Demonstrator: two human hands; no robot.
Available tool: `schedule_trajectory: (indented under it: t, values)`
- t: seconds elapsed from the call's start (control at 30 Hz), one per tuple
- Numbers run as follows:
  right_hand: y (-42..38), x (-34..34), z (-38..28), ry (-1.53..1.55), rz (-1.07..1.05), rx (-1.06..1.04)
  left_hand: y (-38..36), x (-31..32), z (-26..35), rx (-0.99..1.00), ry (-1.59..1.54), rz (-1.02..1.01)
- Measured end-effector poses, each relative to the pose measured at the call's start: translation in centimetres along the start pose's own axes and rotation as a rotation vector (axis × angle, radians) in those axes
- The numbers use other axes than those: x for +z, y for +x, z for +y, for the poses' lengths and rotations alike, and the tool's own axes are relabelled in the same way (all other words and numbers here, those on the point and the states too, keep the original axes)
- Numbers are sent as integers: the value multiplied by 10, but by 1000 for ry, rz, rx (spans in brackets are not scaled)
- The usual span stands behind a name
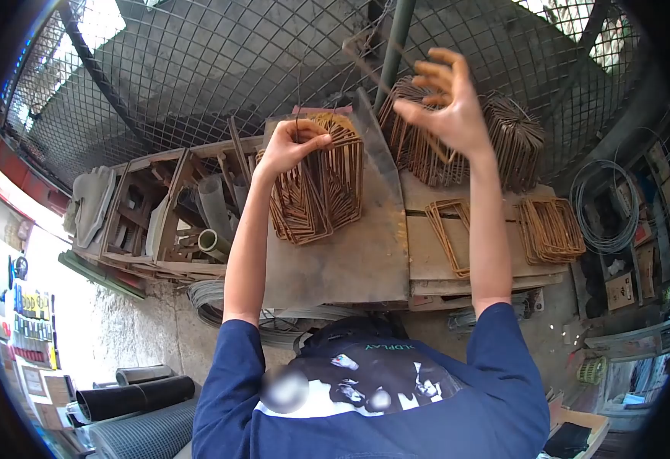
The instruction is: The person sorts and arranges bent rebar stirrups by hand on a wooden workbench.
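My left hand (297,145) is closed, thumb and fingers pinched at the upper left of a bundle of rusty rectangular rebar stirrups (343,180). One stirrup slants down from those fingers across the front of the bundle. A thin dark wire rises above this hand. My right hand (451,107) is raised with fingers spread, in front of a second stack of stirrups (415,157). Close to its fingertips is a motion-blurred stirrup (367,67); I cannot make out any contact between them. Beneath the bundle lies a worn metal sheet (335,268) on the bench.
More stirrups stand stacked (512,141) at the back right. Loose stirrups (448,237) and a flat pile (553,229) lie on the right boards. Wire mesh fencing (197,84) rises behind. Wooden compartments (132,206) are at left, a wire coil (604,203) at right, mesh rolls (147,424) lower left.
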State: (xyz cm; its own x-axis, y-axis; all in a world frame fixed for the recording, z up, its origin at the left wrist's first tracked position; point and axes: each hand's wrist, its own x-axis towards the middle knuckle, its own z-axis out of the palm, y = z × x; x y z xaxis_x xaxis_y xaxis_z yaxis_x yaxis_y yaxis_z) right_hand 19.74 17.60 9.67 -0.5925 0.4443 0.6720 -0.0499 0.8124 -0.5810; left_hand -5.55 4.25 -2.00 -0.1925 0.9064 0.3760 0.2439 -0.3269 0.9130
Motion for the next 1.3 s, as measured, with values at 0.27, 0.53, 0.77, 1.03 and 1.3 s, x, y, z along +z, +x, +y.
schedule_trajectory:
  t: [0.27,0.53,0.77,1.03,1.3]
  values:
    - [-76,63,45,362,-8,266,3,-6,-7,2,-51,-72]
    - [-78,74,21,144,-24,168,3,0,-7,20,10,-39]
    - [-109,98,39,100,-26,292,0,3,4,98,117,-51]
    - [-115,114,36,78,92,371,1,3,3,70,-91,-62]
    - [-133,130,41,-31,122,290,5,8,-4,327,441,129]
